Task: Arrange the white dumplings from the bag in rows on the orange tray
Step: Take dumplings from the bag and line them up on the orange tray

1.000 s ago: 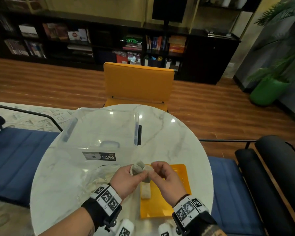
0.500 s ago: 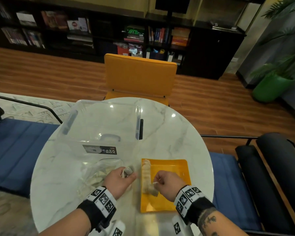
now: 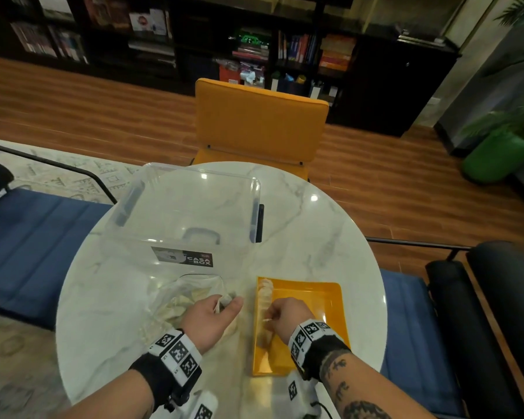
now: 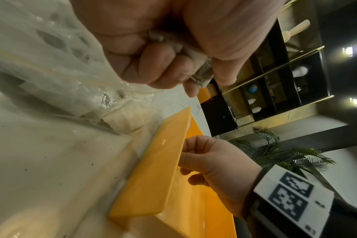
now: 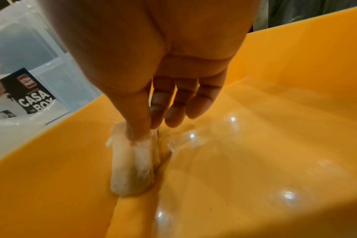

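Right hand (image 3: 288, 316) pinching soft white dumpling (image 5: 132, 162) onto orange plastic tray (image 3: 321, 300), long axis along the row. Left hand (image 3: 212, 316), beside clear bag (image 3: 179, 297), clutching next dumpling (image 4: 202, 69).

Both forearms reach forward side by side, each wrist wrapped in a black band bearing square printed markers. The left hand (image 3: 210, 316) is curled into a loose fist, thumb pressed against bent fingers (image 4: 163, 70), pinching something pale. The right hand (image 3: 286, 317) points downward, thumb and fingertips (image 5: 137, 128) drawn together in a pinch; the right forearm is tattooed.
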{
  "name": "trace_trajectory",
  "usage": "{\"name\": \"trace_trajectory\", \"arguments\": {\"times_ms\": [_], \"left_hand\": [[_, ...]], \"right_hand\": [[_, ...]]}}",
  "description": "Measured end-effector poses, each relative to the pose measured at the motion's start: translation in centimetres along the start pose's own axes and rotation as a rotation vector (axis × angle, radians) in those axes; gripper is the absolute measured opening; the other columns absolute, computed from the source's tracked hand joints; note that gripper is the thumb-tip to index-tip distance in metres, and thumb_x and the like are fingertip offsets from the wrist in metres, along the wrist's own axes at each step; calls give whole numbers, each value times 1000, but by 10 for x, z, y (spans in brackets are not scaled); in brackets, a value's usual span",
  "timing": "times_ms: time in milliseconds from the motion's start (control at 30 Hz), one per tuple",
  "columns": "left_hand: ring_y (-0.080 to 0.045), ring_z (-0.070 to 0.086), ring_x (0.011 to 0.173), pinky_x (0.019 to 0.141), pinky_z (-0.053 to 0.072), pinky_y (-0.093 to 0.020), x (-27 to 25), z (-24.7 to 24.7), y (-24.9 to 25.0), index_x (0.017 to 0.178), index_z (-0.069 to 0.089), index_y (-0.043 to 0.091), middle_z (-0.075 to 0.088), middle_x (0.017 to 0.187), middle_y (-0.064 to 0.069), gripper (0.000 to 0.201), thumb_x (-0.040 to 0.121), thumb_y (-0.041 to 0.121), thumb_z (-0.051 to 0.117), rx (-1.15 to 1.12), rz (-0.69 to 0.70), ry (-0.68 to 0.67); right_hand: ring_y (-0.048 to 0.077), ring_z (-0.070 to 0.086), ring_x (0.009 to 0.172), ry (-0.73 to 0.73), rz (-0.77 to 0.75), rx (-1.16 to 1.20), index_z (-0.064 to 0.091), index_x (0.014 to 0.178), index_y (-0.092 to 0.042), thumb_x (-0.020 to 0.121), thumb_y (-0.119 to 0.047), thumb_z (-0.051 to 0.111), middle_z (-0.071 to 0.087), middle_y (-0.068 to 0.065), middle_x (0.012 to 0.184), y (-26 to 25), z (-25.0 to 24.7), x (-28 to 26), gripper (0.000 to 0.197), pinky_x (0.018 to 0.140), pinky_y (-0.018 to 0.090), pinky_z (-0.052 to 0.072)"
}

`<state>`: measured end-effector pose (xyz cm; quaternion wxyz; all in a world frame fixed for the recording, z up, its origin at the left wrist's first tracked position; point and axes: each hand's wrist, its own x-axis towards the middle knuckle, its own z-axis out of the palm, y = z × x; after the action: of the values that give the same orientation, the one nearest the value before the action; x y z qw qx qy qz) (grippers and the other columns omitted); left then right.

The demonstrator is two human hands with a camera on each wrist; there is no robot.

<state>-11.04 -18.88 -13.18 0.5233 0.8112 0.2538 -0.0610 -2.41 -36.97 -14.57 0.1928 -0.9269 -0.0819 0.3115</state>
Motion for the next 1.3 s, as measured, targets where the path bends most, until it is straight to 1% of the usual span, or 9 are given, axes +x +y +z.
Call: {"name": "trace_trajectory", "arguments": {"times_ms": [267,433,600,733,867,967,1067,1200,1300], "left_hand": [[-9,36,36,45,30,-27,-1,1,5,82,69,16,40,44,9,65,63,75,52,-241,-109,-128],[-8,48,53,62,41,-31,-5,0,7,73,58,17,50,57,4,43,92,55,53,105,52,-169],[-5,46,55,55,35,-22,-6,4,22,62,44,26,50,58,4,38,87,50,61,296,171,-250],[0,54,64,55,36,-15,-8,5,40,67,52,32,58,66,10,28,83,50,65,387,222,-297],[-1,56,66,55,38,-16,-9,4,58,69,53,31,60,69,8,28,75,51,72,433,223,-294],[-3,62,65,63,48,-23,-10,2,64,81,62,27,68,72,4,25,71,38,82,156,181,-251],[1,48,43,48,39,-19,-13,3,70,89,66,19,62,65,5,14,83,26,76,-189,96,-196],[-6,34,36,38,27,-18,-15,9,76,86,63,10,54,50,8,15,93,23,63,-399,39,-164],[-3,39,34,36,30,-14,-17,12,80,87,66,5,53,46,7,14,94,16,61,-465,19,-130]], "right_hand": [[15,64,86,-9,-4,6,65,90,-27,80,-25,74,68,-5,94,3,1,8,14,81,33,56],[12,63,87,54,-45,75,64,93,-29,81,-35,73,67,-9,93,3,-10,4,17,81,28,53],[4,62,85,18,-298,415,67,97,-37,88,-42,68,70,-11,100,-13,-35,-24,10,86,27,53],[-6,57,71,-70,-398,406,69,103,-39,82,-38,77,70,-10,96,-19,-46,-44,23,70,11,46],[5,64,73,8,-378,465,70,84,-37,74,-42,75,71,-8,82,-17,-43,-49,12,71,29,56],[17,63,63,31,-317,745,67,83,-23,87,-24,72,68,0,69,-15,-44,-54,6,59,30,52],[19,62,60,108,-226,1028,61,91,-7,92,-18,68,70,1,70,-16,-47,-60,13,55,28,50],[17,63,59,80,-192,1117,55,91,-5,90,-20,71,73,4,76,-22,-42,-66,21,53,26,48],[17,65,61,44,-205,1073,53,86,-10,87,-17,74,74,6,77,-23,-36,-71,22,52,26,47]]}}
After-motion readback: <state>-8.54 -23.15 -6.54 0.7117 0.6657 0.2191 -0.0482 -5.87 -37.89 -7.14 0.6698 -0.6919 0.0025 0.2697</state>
